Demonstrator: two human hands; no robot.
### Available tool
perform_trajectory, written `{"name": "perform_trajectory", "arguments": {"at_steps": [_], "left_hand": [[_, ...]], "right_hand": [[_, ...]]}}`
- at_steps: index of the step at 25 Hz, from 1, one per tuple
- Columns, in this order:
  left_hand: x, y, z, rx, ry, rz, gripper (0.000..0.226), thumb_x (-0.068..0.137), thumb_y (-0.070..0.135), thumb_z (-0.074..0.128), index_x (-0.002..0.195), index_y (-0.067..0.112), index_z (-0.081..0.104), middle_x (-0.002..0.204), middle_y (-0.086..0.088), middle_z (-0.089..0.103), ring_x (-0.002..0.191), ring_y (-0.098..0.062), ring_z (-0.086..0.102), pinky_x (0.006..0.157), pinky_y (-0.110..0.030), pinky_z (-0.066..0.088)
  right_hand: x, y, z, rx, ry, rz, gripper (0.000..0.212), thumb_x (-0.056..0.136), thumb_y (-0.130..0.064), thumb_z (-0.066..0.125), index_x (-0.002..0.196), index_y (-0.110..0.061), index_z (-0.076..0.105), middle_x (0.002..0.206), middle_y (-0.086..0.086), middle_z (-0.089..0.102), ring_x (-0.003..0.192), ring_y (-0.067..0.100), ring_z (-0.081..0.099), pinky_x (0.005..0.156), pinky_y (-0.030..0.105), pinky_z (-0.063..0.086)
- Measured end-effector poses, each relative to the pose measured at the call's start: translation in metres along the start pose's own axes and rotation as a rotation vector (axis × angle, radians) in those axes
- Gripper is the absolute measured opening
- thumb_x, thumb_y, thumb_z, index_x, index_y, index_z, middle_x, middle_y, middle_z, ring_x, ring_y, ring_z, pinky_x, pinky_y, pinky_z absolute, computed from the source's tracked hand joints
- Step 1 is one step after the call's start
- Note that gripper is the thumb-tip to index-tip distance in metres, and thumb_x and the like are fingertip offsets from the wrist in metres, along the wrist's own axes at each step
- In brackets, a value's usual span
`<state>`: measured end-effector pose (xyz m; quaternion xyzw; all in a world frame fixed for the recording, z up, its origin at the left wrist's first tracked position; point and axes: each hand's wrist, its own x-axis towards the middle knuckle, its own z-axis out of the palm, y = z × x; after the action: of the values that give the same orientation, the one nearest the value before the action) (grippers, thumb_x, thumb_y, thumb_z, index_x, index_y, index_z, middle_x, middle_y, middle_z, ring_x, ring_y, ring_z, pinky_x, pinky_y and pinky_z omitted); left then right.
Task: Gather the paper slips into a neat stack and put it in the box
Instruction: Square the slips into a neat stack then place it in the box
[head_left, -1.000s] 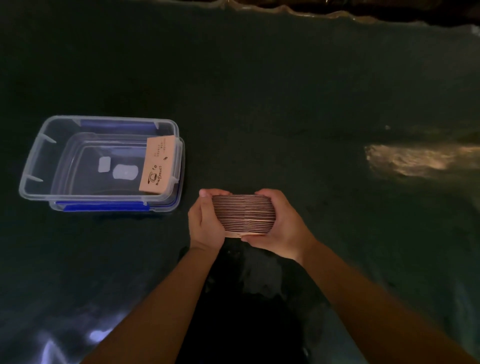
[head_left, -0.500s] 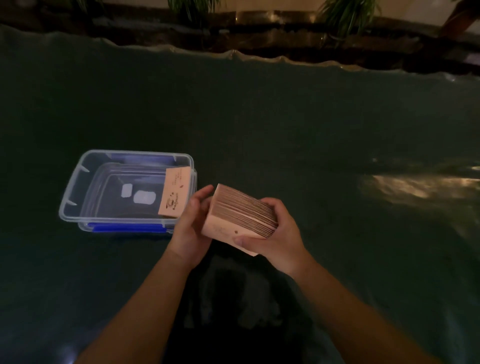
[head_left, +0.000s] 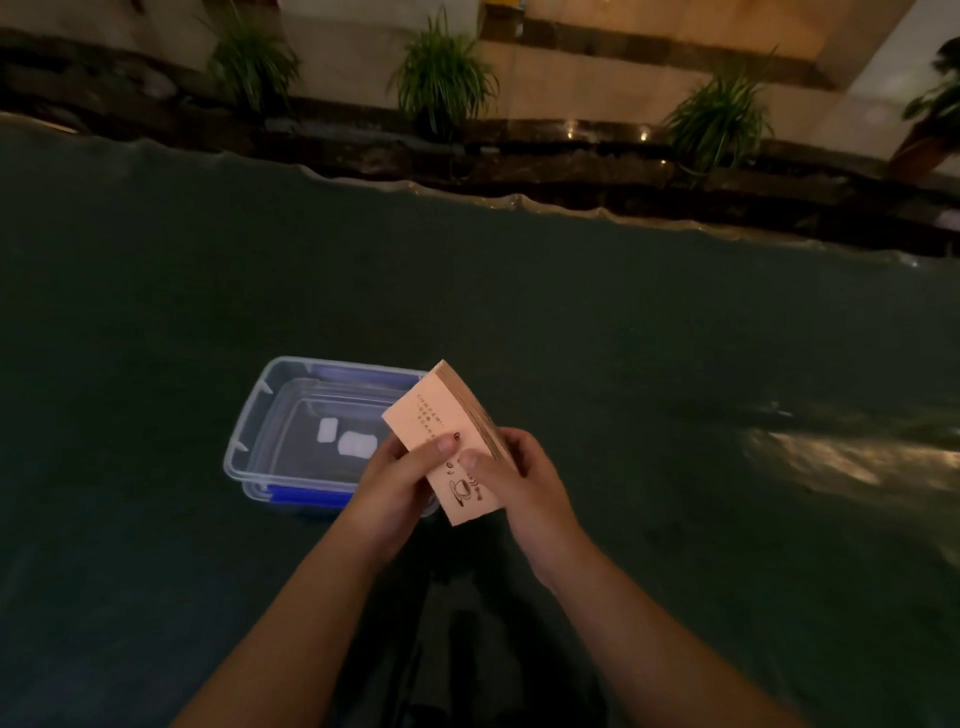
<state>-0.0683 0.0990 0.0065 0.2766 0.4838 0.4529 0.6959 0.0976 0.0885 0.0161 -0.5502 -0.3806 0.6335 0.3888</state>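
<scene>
A thick stack of tan paper slips (head_left: 441, 431) with a printed cup drawing on its top face is held between both hands, tilted, just above the right end of the box. My left hand (head_left: 400, 483) grips its left side with the thumb on top. My right hand (head_left: 519, 478) grips its right side, thumb also on top. The clear plastic box (head_left: 249, 441) with blue clips sits open on the dark table, left of the hands. Its right rim is hidden behind the stack and my left hand. Two white labels show on its bottom.
The dark green table cover (head_left: 623, 364) spreads all around, with a bright reflection (head_left: 841, 462) at the right. Beyond the far table edge runs a dark ledge with several potted plants (head_left: 441, 83). A dark shape lies between my forearms near the bottom.
The stack has turned from edge-on to its printed face up and has moved left and up over the box's right end. The camera has tilted up, showing the ledge and plants.
</scene>
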Motion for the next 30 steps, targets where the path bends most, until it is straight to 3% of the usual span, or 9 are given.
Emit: {"name": "perform_trajectory", "arguments": {"at_steps": [2,5,8,10,14,19,23,27,30], "left_hand": [[-0.004,0.018,-0.014,0.055,-0.010,-0.012,0.058,0.075,0.033,0.077,0.131,0.021,0.063,0.119,-0.011,0.078,0.114,-0.032,0.075,0.094,-0.048,0.060],[-0.010,0.043,-0.032,0.075,-0.043,-0.026,0.055,0.079,0.035,0.075,0.131,0.018,0.065,0.120,-0.015,0.078,0.114,-0.035,0.074,0.099,-0.053,0.058],[-0.017,0.060,-0.042,0.017,-0.036,-0.019,0.056,0.081,0.039,0.077,0.133,0.020,0.065,0.121,-0.017,0.078,0.113,-0.035,0.075,0.095,-0.053,0.060],[-0.021,0.067,-0.044,-0.032,-0.025,0.003,0.048,0.085,0.039,0.076,0.129,0.023,0.068,0.116,-0.016,0.079,0.109,-0.034,0.077,0.089,-0.051,0.064],[-0.018,0.083,-0.056,-0.027,0.030,0.016,0.044,0.084,0.039,0.069,0.125,0.023,0.069,0.110,-0.014,0.081,0.104,-0.033,0.078,0.086,-0.048,0.063],[0.004,0.095,-0.088,-0.002,0.041,-0.030,0.039,0.098,0.026,0.053,0.136,0.020,0.062,0.115,-0.017,0.074,0.109,-0.036,0.071,0.087,-0.049,0.059],[0.031,0.101,-0.120,0.083,0.005,-0.107,0.045,0.098,0.028,0.058,0.142,0.023,0.057,0.122,-0.017,0.075,0.110,-0.033,0.074,0.080,-0.044,0.063],[0.059,0.094,-0.148,0.164,0.007,-0.244,0.045,0.096,0.030,0.065,0.140,0.026,0.058,0.117,-0.016,0.080,0.107,-0.033,0.078,0.086,-0.048,0.063],[0.076,0.076,-0.154,0.233,0.028,-0.320,0.035,0.099,0.034,0.063,0.133,0.024,0.062,0.111,-0.015,0.082,0.108,-0.035,0.077,0.098,-0.054,0.059]], "right_hand": [[0.000,-0.011,0.017,-0.048,-0.037,-0.037,0.067,0.065,-0.052,0.087,0.125,-0.037,0.061,0.116,-0.007,0.078,0.097,0.004,0.081,0.069,0.021,0.064],[0.002,-0.026,0.045,-0.082,-0.087,-0.107,0.059,0.078,-0.048,0.084,0.125,-0.061,0.051,0.118,-0.022,0.072,0.103,-0.002,0.078,0.071,0.023,0.065],[0.005,-0.034,0.074,-0.082,-0.138,-0.117,0.048,0.090,-0.045,0.075,0.123,-0.071,0.050,0.121,-0.023,0.073,0.108,0.002,0.078,0.075,0.025,0.066],[0.009,-0.036,0.093,-0.079,-0.156,-0.106,0.049,0.091,-0.050,0.069,0.132,-0.066,0.048,0.132,-0.019,0.070,0.114,0.005,0.076,0.082,0.027,0.066],[0.021,-0.038,0.124,-0.111,-0.152,-0.079,0.072,0.081,-0.066,0.063,0.147,-0.065,0.033,0.142,-0.013,0.064,0.120,0.011,0.072,0.097,0.037,0.064],[0.040,-0.047,0.155,-0.153,-0.087,0.044,0.052,0.094,-0.058,0.057,0.138,-0.068,0.030,0.127,-0.017,0.064,0.113,0.013,0.069,0.083,0.031,0.059],[0.059,-0.047,0.169,-0.177,-0.029,0.139,0.046,0.102,-0.052,0.058,0.141,-0.061,0.036,0.124,-0.010,0.068,0.112,0.014,0.069,0.095,0.042,0.062],[0.071,-0.042,0.166,-0.282,-0.030,0.178,0.041,0.105,-0.044,0.061,0.145,-0.048,0.052,0.113,-0.016,0.072,0.102,0.005,0.073,0.071,0.025,0.064],[0.075,-0.029,0.164,-0.404,0.001,0.169,0.033,0.107,-0.033,0.060,0.139,-0.039,0.060,0.118,-0.014,0.071,0.115,0.012,0.073,0.091,0.036,0.065]]}}
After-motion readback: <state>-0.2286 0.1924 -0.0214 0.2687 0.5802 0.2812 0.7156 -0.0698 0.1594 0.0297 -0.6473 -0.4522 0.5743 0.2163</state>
